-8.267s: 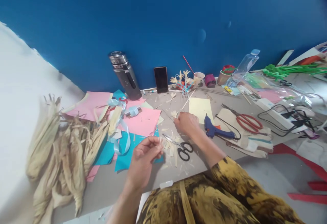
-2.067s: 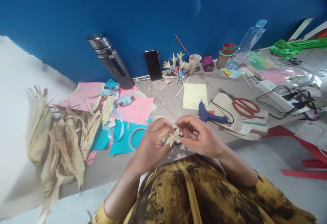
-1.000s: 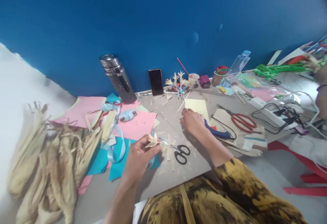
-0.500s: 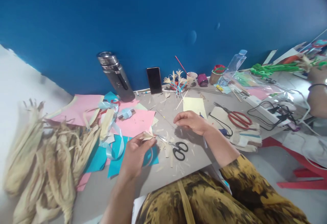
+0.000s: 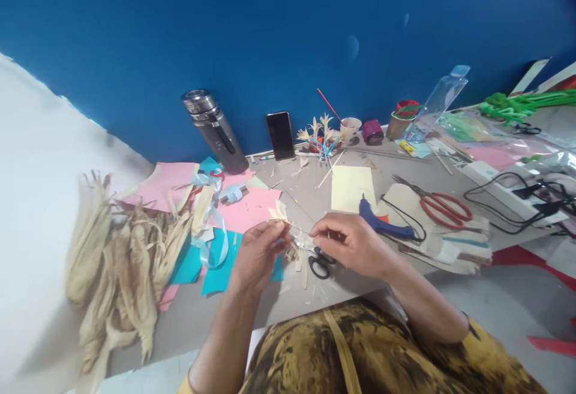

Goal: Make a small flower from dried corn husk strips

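Note:
My left hand [image 5: 261, 247] is closed in a pinch on the base of a pale corn-husk flower [image 5: 278, 209], its petals pointing up and away. A thin wire [image 5: 299, 229] runs from the flower toward my right hand [image 5: 346, 239], whose thumb and fingertips are pinched on its other end. Just below the fingers lie black-handled scissors [image 5: 318, 268], partly covered by my right hand, among husk scraps [image 5: 305, 277]. A blue glue gun [image 5: 384, 223] rests right beside my right hand.
Dried corn husks [image 5: 121, 280] hang over the table's left edge. At the back stand a thermos [image 5: 218, 136], a phone [image 5: 279, 136], finished husk flowers [image 5: 321, 130], a paper cup [image 5: 350, 131] and a tilted plastic bottle [image 5: 438, 106]. Red-handled scissors [image 5: 445, 209] and a power strip [image 5: 499, 187] lie right.
My hands have come closer together, and the flower is now raised with the wire between them. My right arm has moved, uncovering the glue gun. The view has shifted right-to-left less of the co-worker's arm shows.

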Action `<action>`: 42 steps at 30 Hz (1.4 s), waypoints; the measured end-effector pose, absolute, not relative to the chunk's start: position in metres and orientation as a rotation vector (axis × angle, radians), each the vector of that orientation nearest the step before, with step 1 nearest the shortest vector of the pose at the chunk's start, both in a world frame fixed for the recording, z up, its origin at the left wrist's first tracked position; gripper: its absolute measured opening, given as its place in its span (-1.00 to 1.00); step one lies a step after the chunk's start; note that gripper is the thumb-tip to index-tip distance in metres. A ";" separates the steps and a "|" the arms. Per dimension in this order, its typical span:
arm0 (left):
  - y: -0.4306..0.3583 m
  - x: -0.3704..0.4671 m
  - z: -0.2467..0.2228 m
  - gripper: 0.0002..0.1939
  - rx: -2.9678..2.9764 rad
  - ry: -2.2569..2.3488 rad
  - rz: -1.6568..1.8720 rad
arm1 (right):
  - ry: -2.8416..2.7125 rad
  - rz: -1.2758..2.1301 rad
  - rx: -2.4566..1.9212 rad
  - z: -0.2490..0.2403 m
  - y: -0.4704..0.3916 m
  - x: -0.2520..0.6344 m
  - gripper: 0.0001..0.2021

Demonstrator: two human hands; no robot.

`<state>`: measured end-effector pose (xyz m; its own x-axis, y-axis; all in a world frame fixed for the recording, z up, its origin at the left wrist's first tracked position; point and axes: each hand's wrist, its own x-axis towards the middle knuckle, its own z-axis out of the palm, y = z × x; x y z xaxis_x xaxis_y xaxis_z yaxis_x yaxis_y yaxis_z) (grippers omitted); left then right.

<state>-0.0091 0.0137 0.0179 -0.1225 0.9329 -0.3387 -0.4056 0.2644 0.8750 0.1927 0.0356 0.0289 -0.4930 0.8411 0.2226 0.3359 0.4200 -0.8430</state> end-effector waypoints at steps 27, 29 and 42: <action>0.008 0.001 0.019 -0.80 0.594 1.190 1.343 | -1.952 0.805 -1.156 0.021 0.024 0.169 -0.87; 0.007 0.001 0.019 -0.80 0.600 1.180 1.335 | -1.926 0.861 -1.153 0.019 0.023 0.169 -0.92; 0.008 0.008 0.021 -0.85 0.588 1.128 1.361 | -1.734 0.840 -1.047 0.017 0.024 0.159 -0.93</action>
